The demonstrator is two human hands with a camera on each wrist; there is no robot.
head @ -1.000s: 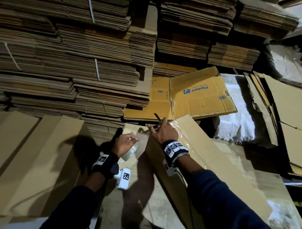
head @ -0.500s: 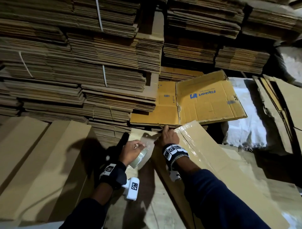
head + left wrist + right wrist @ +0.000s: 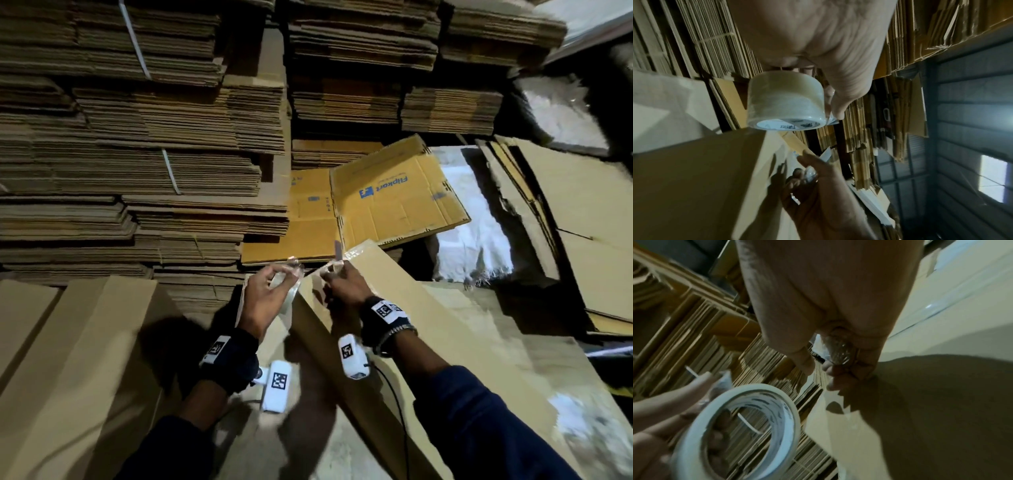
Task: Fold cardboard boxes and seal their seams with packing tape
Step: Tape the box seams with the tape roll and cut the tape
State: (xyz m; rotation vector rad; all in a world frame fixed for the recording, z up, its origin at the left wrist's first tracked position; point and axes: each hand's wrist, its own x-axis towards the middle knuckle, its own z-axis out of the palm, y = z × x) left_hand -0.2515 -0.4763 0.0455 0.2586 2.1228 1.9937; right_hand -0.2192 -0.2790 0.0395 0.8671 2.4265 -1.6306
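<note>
Where the box (image 3: pixel 404 342) runs up from the near edge of the head view, its long ridge ends right at the two hands.
Box: long, plain brown, lying at a slant; glossy tape film along its upper right face; far corner just under the right hand.
Near room: flat brown panels (image 3: pixel 78 346) to the left of the box, a dark gap between them and the box where the left forearm comes through — little free space on either side.
Left hand (image 3: pixel 265 301): fingers curled through and round the roll (image 3: pixel 786 100) of clear tape, thumb on its outer face; roll held in the air just left of the box's ridge, not touching the cardboard as far as the left wrist view shows.
Right hand (image 3: pixel 346 291): fingers closed in a tight pinch on a crumpled strip (image 3: pixel 840 350) of clear tape at the box's far corner; a thin dark tool (image 3: pixel 337 251) pokes up past the fingers — what it is cannot be told.
Gap between hands: narrow, hands near but apart.
Far edge: a yellow sheet (image 3: pixel 394 198) with blue print lies just beyond the box's corner.
Behind: stacks (image 3: pixel 137 154) of flattened cardboard rise like a wall, closing the far side.
Right: white sacking (image 3: pixel 476 240) and leaning boards (image 3: pixel 565 222).
</note>
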